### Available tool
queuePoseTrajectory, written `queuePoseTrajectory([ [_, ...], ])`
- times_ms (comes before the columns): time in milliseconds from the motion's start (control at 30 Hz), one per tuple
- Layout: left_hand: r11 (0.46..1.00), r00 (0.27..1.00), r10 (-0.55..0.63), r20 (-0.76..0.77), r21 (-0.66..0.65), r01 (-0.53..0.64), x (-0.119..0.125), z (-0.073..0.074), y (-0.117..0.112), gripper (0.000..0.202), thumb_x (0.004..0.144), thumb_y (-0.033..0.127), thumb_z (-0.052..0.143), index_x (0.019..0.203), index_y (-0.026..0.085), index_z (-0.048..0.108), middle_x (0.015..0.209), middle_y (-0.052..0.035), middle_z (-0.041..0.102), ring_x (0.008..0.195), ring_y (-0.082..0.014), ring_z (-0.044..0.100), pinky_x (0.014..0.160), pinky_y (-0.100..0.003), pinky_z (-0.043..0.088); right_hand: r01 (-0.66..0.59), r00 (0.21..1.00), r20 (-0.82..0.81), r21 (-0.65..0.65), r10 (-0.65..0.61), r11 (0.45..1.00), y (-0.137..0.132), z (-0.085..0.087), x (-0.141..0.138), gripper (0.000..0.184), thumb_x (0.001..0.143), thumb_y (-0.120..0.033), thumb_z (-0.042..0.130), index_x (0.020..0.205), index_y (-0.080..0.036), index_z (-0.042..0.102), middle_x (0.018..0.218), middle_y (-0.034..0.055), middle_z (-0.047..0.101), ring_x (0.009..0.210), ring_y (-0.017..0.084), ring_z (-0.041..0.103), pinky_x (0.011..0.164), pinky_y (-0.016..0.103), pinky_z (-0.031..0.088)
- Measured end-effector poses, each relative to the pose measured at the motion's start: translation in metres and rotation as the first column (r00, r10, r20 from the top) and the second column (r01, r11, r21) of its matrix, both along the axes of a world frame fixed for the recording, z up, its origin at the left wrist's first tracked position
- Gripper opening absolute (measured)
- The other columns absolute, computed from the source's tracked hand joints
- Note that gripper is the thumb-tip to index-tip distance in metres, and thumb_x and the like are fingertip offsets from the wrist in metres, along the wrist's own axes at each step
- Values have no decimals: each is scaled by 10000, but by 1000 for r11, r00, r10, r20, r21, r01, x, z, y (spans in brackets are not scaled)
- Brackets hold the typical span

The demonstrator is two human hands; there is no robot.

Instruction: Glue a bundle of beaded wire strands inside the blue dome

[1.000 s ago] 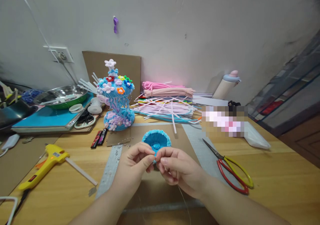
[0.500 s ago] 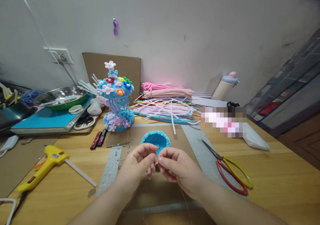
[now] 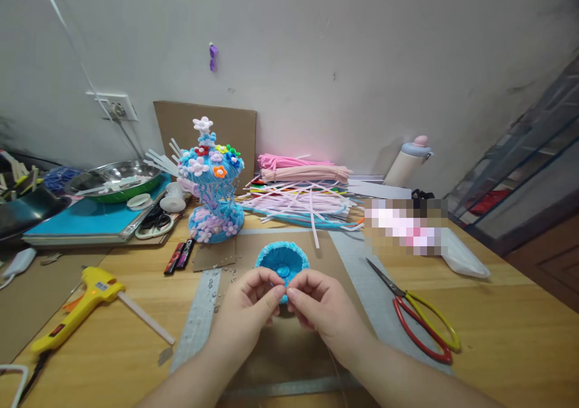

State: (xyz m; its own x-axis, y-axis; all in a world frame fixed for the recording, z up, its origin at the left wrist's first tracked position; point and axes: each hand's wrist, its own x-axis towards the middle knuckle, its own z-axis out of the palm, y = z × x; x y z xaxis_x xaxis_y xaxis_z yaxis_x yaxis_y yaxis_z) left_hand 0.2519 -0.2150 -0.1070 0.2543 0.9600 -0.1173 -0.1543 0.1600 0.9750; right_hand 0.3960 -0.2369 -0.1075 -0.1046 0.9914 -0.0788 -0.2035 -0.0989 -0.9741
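My left hand and my right hand meet at the fingertips, each with thumb and forefinger pinched. What lies between the left fingertips is too small and hidden to name. A thin, clear thread hangs down from beneath my right hand, which appears to hold it. Just behind the fingers sits a blue fuzzy bowl-shaped piece with a pale, ruffled rim, its front partly covered by my hands. Several small clear beads lie scattered left of my left hand.
Scissors lie to the right, a yellow glue gun to the left. Behind stand a flowered pipe-cleaner ornament and stacked pipe cleaners. Cardboard covers a grey mat. A bottle leans by the wall.
My fingertips have come closer together and both hands have levelled out. The small shiny bit seen between them before is now hidden. The view has tilted slightly upward.
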Motion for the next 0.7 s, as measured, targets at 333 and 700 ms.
queuePoseTrajectory([
  [333, 1000, 1000, -17, 8, 5, 17, 1, 3, 0, 218, 666, 318, 741, 660, 134, 626, 573, 3, 586, 481, -86, 504, 418, -174, 401, 68, 998, -17, -15, -68, 998, -3, -2, -6, 361, 691, -453, 720, 637, -146, 538, 521, -35, 532, 396, 44, 372, 385, 166, 266],
  [700, 969, 990, 110, -84, 232, -88, -2, 11, -4, 126, 748, 284, 691, 819, 200, 632, 699, 9, 571, 558, -96, 509, 500, -207, 417, 76, 986, -147, 1, -75, 997, -1, -11, -6, 329, 760, -403, 702, 656, -153, 515, 534, -43, 532, 378, 39, 395, 394, 167, 266],
])
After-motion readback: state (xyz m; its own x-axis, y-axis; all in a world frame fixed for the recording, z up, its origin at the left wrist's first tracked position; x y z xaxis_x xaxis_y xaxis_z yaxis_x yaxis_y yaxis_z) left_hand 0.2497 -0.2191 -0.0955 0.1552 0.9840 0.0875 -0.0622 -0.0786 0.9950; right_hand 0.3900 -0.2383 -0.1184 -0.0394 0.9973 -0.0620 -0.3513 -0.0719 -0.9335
